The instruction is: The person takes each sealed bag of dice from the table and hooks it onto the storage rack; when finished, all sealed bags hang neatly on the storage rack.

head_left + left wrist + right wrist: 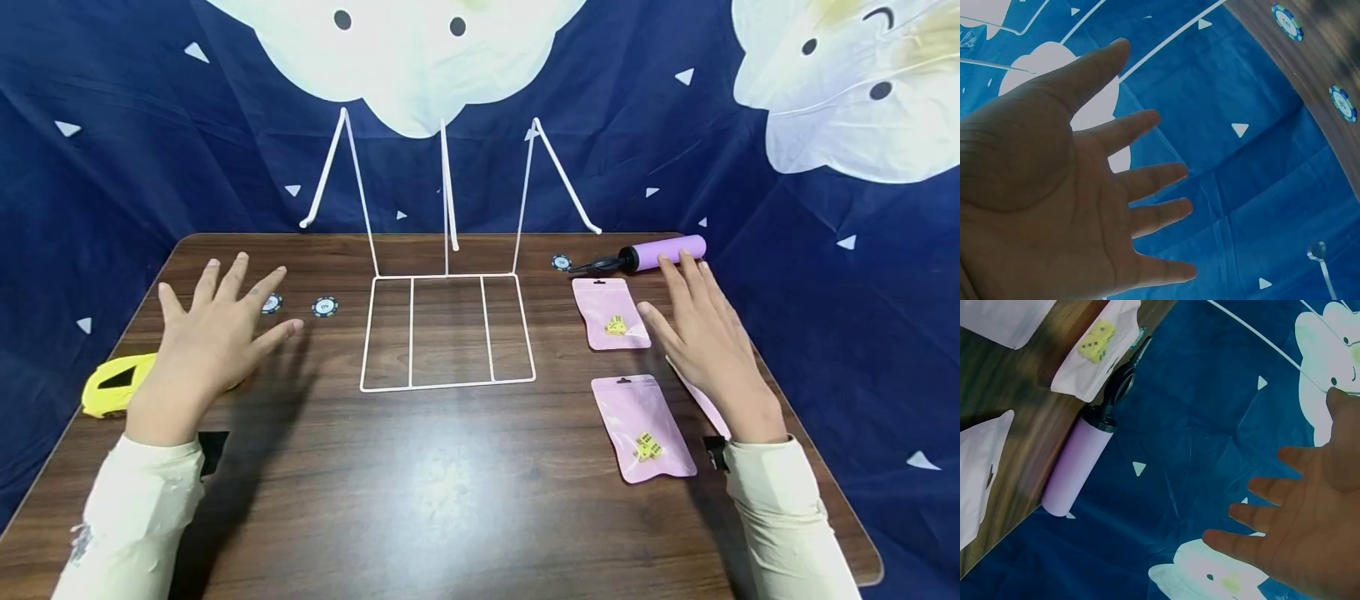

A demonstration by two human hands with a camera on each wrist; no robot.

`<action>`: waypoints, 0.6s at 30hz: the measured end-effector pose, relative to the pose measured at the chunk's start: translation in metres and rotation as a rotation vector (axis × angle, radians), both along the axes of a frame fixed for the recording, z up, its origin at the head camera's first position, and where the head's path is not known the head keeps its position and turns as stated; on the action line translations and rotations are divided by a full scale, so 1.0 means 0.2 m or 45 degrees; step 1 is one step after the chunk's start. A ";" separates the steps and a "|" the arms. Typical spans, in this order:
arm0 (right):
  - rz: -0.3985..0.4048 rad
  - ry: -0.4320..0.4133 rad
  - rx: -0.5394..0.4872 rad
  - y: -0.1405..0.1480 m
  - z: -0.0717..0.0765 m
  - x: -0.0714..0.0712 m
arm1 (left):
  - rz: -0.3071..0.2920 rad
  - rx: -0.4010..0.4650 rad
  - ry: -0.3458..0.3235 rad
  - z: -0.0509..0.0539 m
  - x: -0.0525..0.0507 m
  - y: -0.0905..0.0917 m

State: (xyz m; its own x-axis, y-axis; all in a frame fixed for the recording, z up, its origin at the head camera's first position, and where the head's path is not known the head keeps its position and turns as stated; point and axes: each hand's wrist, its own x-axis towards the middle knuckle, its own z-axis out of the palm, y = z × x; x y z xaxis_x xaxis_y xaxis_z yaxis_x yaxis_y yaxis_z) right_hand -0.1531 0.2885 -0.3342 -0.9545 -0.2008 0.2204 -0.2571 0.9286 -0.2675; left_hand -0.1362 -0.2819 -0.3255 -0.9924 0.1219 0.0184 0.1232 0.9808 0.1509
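Observation:
The left hand (213, 342), fingers spread, is held above the table's left side and holds nothing; its bare palm (1041, 187) faces the left wrist view. Under and beside it are a yellow toy car (116, 385), partly hidden, and two poker chips (325, 307). On the right, the other hand (708, 342) hovers with straight fingers, empty, near a purple pump (667, 251) and pink pouches (611, 315) (642, 429) with yellow dice showing. A third pouch (705, 400) lies partly hidden beneath that hand. The right wrist view shows the pump (1079, 465) and the right hand (1304, 506).
A white wire rack (448, 387) with upright hooked arms stands at the table's back centre. Another chip (561, 262) lies by the pump's nozzle. Blue cloth (630, 167) with white cloud shapes hangs behind the wooden table (337, 500) and along its sides.

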 end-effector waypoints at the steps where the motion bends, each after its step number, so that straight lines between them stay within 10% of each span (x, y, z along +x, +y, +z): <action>1: 0.000 0.004 -0.004 0.00 0.00 0.00 | -0.001 0.002 -0.005 0.00 0.00 0.00; 18: 0.004 -0.048 -0.112 0.07 -0.07 0.03 | -0.087 0.037 -0.061 -0.10 0.00 0.02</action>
